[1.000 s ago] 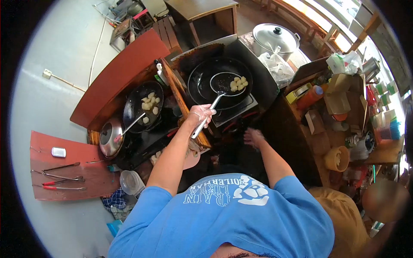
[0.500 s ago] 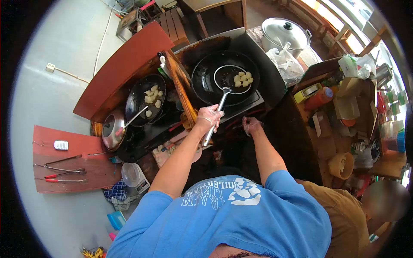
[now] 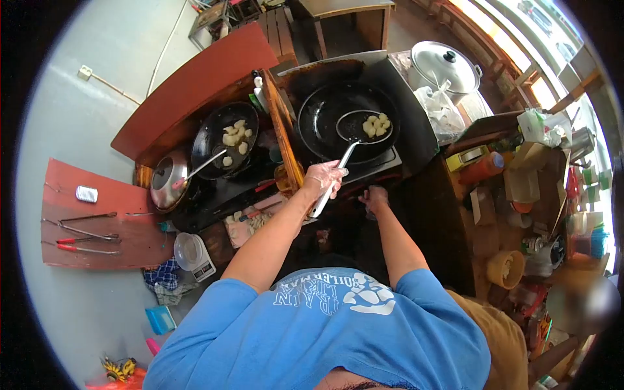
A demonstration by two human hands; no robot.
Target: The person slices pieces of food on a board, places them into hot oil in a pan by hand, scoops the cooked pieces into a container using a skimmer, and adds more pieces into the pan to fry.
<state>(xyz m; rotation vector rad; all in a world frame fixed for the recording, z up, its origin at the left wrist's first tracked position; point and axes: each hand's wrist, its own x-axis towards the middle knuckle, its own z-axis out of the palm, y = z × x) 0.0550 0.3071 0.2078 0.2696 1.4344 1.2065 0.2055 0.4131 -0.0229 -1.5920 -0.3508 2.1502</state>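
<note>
My left hand (image 3: 324, 180), in a thin clear glove, is closed around the metal handle of a skimmer (image 3: 350, 151). The skimmer's round head lies inside a black wok (image 3: 312, 123), with pale yellowish food pieces (image 3: 376, 125) gathered at its right side. Below the front edge of the stove (image 3: 380, 170), my right hand (image 3: 375, 200) is gloved too, its fingers loosely bent and apart; I see nothing in them. To the left, a second wok (image 3: 207, 143) has more pale pieces (image 3: 235, 135) and a long-handled utensil (image 3: 201, 169) resting in it.
A wooden divider (image 3: 283, 123) stands between the woks. A lidded pot (image 3: 444, 68) and plastic bag (image 3: 442, 110) sit back right. A cluttered shelf (image 3: 484, 240) lines the right. Tongs (image 3: 88, 249) hang on a red board. A person in brown (image 3: 497, 325) is behind at right.
The view has shifted slightly. The pale pieces sit farther right in the skimmer, whose head has moved right in the wok. My right hand has drawn back slightly from the stove front.
</note>
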